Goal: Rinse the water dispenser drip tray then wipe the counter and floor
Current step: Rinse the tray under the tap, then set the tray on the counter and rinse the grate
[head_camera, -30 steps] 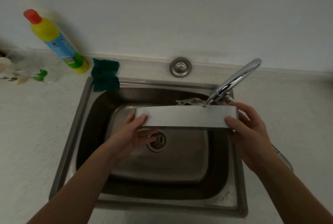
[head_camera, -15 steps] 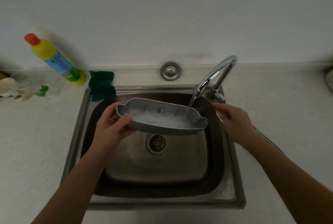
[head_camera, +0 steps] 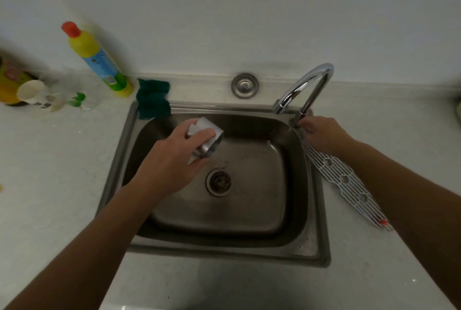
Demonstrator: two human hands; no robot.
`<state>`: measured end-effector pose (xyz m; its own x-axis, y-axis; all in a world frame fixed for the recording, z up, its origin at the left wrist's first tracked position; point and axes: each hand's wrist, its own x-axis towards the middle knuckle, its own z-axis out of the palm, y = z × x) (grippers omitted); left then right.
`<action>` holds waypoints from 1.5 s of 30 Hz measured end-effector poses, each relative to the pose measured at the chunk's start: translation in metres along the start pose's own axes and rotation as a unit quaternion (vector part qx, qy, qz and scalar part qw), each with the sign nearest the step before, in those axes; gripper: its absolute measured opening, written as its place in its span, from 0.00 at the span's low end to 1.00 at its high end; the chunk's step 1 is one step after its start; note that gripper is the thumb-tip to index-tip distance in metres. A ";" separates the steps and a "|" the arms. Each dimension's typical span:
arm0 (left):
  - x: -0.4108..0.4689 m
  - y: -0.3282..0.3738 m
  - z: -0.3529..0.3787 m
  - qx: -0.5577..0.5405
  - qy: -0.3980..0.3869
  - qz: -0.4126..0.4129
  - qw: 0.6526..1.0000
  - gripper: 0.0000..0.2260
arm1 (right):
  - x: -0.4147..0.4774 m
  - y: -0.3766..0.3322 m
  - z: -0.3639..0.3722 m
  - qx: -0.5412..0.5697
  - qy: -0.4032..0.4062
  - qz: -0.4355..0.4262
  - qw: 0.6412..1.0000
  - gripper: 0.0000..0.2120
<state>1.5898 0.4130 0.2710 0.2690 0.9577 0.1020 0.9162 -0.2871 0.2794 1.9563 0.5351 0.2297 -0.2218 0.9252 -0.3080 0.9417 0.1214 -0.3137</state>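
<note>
My left hand grips the grey drip tray by one end and holds it tipped on end over the left part of the steel sink. Only the tray's near end shows past my fingers. My right hand is closed on the tap handle at the base of the chrome faucet. No water stream is visible from the spout. The tray's grey perforated grille lies on the counter to the right of the sink, partly under my right forearm.
A dark green cloth hangs over the sink's back left corner. A yellow detergent bottle leans on the wall, with a paper cup and clutter further left. A round metal cap sits behind the sink. The drain is open.
The tray went from level under running water, held by both hands, to tipped on end in my left hand alone. My right hand moved to the tap handle and the stream stopped.
</note>
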 end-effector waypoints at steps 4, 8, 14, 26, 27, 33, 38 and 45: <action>-0.010 0.012 -0.001 0.026 0.006 0.035 0.999 0.27 | -0.026 0.000 0.012 -0.066 -0.041 0.010 0.997 0.18; -0.021 0.023 0.000 0.007 0.019 -0.012 1.000 0.27 | -0.039 0.005 0.031 -0.112 -0.006 0.034 0.993 0.24; -0.041 0.059 0.008 -0.022 -0.005 -0.072 0.997 0.26 | -0.049 0.023 0.040 -0.068 -0.020 0.101 0.992 0.25; -0.121 0.038 -0.014 -0.354 0.210 -0.309 0.858 0.23 | -0.069 -0.070 0.026 -0.046 -0.015 -0.150 0.988 0.21; -0.128 0.029 -0.017 -0.381 0.227 -0.318 0.838 0.23 | -0.070 -0.088 0.022 -0.015 -0.021 -0.170 0.985 0.16; -0.163 -0.052 -0.031 -0.455 0.313 -0.367 0.749 0.21 | -0.064 -0.162 0.012 0.185 0.069 -0.148 0.969 0.09; -0.175 -0.133 -0.030 -0.519 0.382 -0.394 0.656 0.21 | -0.063 -0.185 0.041 0.469 0.056 0.020 0.881 0.08; -0.179 -0.221 -0.016 -0.540 0.387 -0.424 0.615 0.23 | -0.059 -0.229 0.097 0.663 -0.012 0.200 0.721 0.09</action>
<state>1.3340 0.3047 0.2064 -0.7749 0.5961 -0.2103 -0.2145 0.0649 0.9746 1.7290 0.4173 0.2326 -0.0191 0.7825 -0.6223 -0.1347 -0.6188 -0.7739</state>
